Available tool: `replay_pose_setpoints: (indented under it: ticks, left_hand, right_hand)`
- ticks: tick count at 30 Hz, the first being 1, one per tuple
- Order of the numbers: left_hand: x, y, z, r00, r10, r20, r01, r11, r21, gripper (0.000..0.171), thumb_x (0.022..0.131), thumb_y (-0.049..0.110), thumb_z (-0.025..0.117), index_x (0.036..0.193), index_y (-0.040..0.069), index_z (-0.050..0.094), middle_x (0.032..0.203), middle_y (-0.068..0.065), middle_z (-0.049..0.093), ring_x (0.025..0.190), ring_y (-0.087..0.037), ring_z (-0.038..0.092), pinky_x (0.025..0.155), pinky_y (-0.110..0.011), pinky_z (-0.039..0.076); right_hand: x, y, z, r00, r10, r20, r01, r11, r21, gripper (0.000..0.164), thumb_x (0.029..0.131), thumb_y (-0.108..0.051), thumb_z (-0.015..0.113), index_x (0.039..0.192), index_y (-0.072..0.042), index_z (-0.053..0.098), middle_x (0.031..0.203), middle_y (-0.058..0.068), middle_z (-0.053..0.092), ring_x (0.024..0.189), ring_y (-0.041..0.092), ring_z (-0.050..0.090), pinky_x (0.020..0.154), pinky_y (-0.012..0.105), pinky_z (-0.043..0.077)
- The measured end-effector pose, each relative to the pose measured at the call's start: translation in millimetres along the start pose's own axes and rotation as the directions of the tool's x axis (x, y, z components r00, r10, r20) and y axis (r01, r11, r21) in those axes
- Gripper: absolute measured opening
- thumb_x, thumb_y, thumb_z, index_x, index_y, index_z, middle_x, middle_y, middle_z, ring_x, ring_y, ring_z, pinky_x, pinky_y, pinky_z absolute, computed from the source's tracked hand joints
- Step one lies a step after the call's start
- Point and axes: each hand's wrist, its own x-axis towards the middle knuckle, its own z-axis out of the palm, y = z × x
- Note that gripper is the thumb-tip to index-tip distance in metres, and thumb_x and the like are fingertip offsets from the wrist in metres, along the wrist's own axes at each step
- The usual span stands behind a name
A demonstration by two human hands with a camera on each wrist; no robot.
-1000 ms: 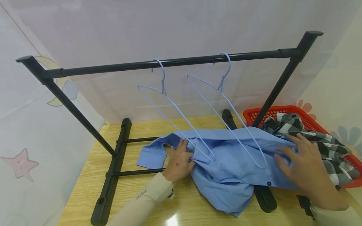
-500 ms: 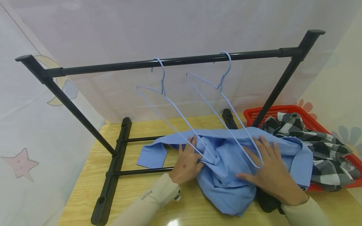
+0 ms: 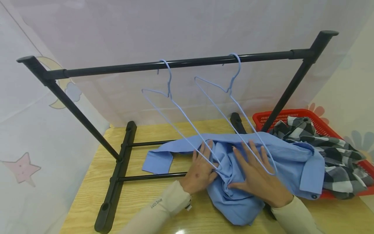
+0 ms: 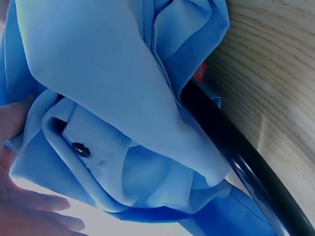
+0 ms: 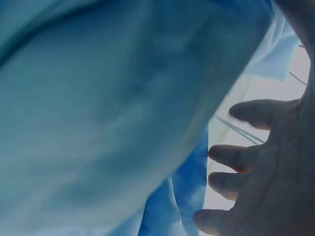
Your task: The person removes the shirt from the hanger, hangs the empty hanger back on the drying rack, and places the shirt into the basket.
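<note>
A light blue buttoned shirt (image 3: 295,162) lies bunched across the lower bars of a black garment rack. My left hand (image 3: 199,174) rests on its left part, fingers extended; the left wrist view shows those fingers (image 4: 44,200) beside folds with a dark button (image 4: 81,150). My right hand (image 3: 258,177) spreads its fingers over the middle of the shirt, and in the right wrist view the fingers (image 5: 236,157) stand apart and straight beside the cloth. Two pale blue wire hangers hang overhead; the left hanger (image 3: 169,81) and right hanger (image 3: 239,66) overlap the hands.
The rack's top bar (image 3: 198,61) runs over the work, with its left foot (image 3: 115,188) on the wooden table (image 3: 87,191). At the right stands a red basket (image 3: 295,112) holding black-and-white checked cloth (image 3: 336,156). Pale curtains close off the back.
My right hand has moved left from the shirt's right end to its middle, uncovering the cuff there. My left hand has slid slightly right over the cloth.
</note>
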Motion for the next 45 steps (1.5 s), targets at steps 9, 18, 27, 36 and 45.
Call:
replay_pose_setpoints:
  ticks: [9,18,27,36,45]
  left_hand:
    - [-0.1,1.4,3.3,0.996,0.081,0.041,-0.081,0.997,0.004,0.022,0.091,0.019,0.071,0.112,0.014,0.077,0.163,-0.025,0.010,0.148,-0.048,0.006,0.109,-0.072,0.019]
    - [-1.3,1.3,4.6,0.994,0.101,0.033,-0.100,0.994,-0.051,0.019,0.094,0.020,0.070,0.112,0.018,0.078,0.162,-0.027,0.012,0.145,-0.053,0.011,0.105,-0.075,0.021]
    - [-5.2,-6.5,1.4,0.990,0.099,-0.105,-0.113,0.983,-0.146,0.025,0.089,0.028,0.077,0.112,0.017,0.078,0.160,-0.028,0.018,0.146,-0.052,0.013,0.104,-0.075,0.023]
    - [-11.1,-20.5,-5.0,0.993,0.035,-0.117,-0.049,0.991,-0.126,0.026,0.086,0.030,0.079,0.108,0.017,0.079,0.162,-0.024,0.017,0.148,-0.046,0.010,0.103,-0.076,0.022]
    - [-21.3,-36.0,-8.7,0.995,-0.083,-0.050,0.077,0.990,-0.119,0.039,0.088,0.035,0.077,0.121,0.013,0.072,0.163,-0.022,0.013,0.148,-0.046,0.009,0.106,-0.075,0.019]
  right_hand:
    - [8.9,-8.4,7.1,0.997,-0.053,0.053,0.052,0.998,0.020,0.071,0.067,-0.022,0.091,0.131,-0.005,0.065,0.153,0.030,0.031,0.145,0.051,0.017,0.111,0.072,0.005]
    - [8.7,-4.2,9.4,0.993,-0.117,-0.003,0.117,0.993,-0.031,0.041,0.065,-0.004,0.086,0.104,-0.006,0.076,0.147,0.028,0.043,0.144,0.051,0.021,0.107,0.077,0.011]
    - [1.0,12.0,1.8,0.983,-0.150,-0.103,0.140,0.985,-0.099,0.039,0.062,0.002,0.080,0.099,-0.004,0.074,0.142,0.029,0.047,0.141,0.052,0.026,0.103,0.079,0.016]
    - [-9.5,32.6,-15.2,0.980,-0.144,-0.134,0.125,0.982,-0.144,0.045,0.062,0.000,0.075,0.106,0.000,0.070,0.143,0.031,0.041,0.142,0.055,0.023,0.104,0.079,0.011]
    - [-17.0,41.8,-38.2,0.994,-0.005,-0.112,-0.009,0.992,-0.124,0.041,0.064,0.000,0.079,0.104,0.003,0.072,0.143,0.030,0.038,0.149,0.046,0.007,0.112,0.069,-0.003]
